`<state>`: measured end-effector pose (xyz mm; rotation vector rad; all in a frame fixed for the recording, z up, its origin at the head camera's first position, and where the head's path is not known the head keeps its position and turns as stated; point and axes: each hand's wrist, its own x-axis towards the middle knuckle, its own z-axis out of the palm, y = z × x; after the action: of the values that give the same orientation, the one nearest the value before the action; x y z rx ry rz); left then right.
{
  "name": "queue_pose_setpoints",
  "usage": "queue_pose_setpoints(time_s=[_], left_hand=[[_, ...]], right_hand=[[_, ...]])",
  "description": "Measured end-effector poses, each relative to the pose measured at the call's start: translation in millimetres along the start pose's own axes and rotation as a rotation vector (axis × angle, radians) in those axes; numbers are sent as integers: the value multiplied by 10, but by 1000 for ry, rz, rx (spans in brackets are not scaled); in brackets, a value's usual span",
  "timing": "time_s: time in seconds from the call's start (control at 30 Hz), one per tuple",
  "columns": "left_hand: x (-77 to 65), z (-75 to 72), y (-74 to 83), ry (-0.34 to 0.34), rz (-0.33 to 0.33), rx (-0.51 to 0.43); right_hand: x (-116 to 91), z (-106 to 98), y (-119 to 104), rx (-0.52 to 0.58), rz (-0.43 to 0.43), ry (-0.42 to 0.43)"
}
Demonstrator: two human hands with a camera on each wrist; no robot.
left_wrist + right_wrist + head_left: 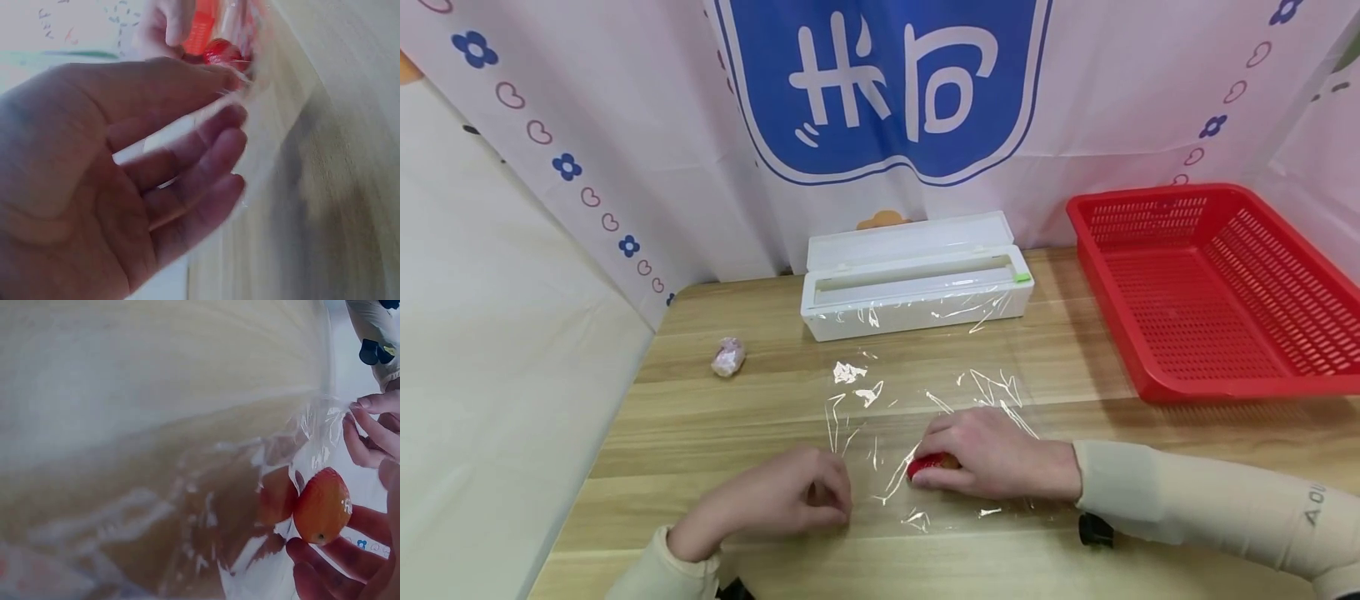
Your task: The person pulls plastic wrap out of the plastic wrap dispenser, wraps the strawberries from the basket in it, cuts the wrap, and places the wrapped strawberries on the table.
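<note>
A sheet of clear cling film (887, 417) stretches over the table from a white dispenser box (917, 308), whose lid stands raised. On the film lies a small oval red-orange fruit (323, 506); its kind is not certain. My right hand (992, 454) grips the fruit, fingers along one side, partly covering it in the head view. To the left of it, my left hand (790, 496) pinches the film's edge between thumb and forefinger, as the right wrist view shows. In the left wrist view the other fingers (194, 194) are loosely bent, and the red fruit (222, 53) appears beyond the fingertips.
A red plastic basket (1217, 386) stands at the back right of the wooden table (647, 467). Towards the back left lies a small pinkish lump in shiny wrap (728, 357). A printed white curtain (715, 167) hangs behind the table.
</note>
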<state>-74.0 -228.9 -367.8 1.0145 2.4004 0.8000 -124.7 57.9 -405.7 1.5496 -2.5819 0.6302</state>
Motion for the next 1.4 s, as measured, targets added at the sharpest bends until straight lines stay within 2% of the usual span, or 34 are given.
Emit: queue_pose_setpoints(time_s=[0.13, 0.23, 0.33, 0.43, 0.53, 0.7, 0.83, 1.03, 1.2, 1.33, 1.4], left_hand=[[3, -12, -82, 54, 32, -217], [17, -27, -123, 92, 13, -400], [29, -50, -140, 119, -22, -540], [28, -66, -150, 138, -61, -619], [19, -68, -167, 154, -96, -648], [23, -77, -201, 175, -117, -632], [5, -98, -235, 183, -106, -602], [-59, -152, -290, 198, -102, -536], [-91, -202, -331, 173, -96, -474], [-103, -265, -332, 146, -125, -397], [-111, -313, -317, 158, -148, -333]], right_hand=[[0, -38, 4, 20, -10, -56], [-7, -56, 14, 24, -15, -83], [-15, -68, 20, 30, -11, -109], [-21, -78, 25, 23, -16, -136], [-26, -80, 36, 3, -39, -153], [-50, -83, 71, -8, -33, -151], [-48, -102, 86, 8, -8, -153], [-11, -112, 112, 121, 32, -177], [17, -116, 144, 224, 53, -186], [35, -107, 174, 314, 73, -207], [42, -108, 184, 357, 95, -213]])
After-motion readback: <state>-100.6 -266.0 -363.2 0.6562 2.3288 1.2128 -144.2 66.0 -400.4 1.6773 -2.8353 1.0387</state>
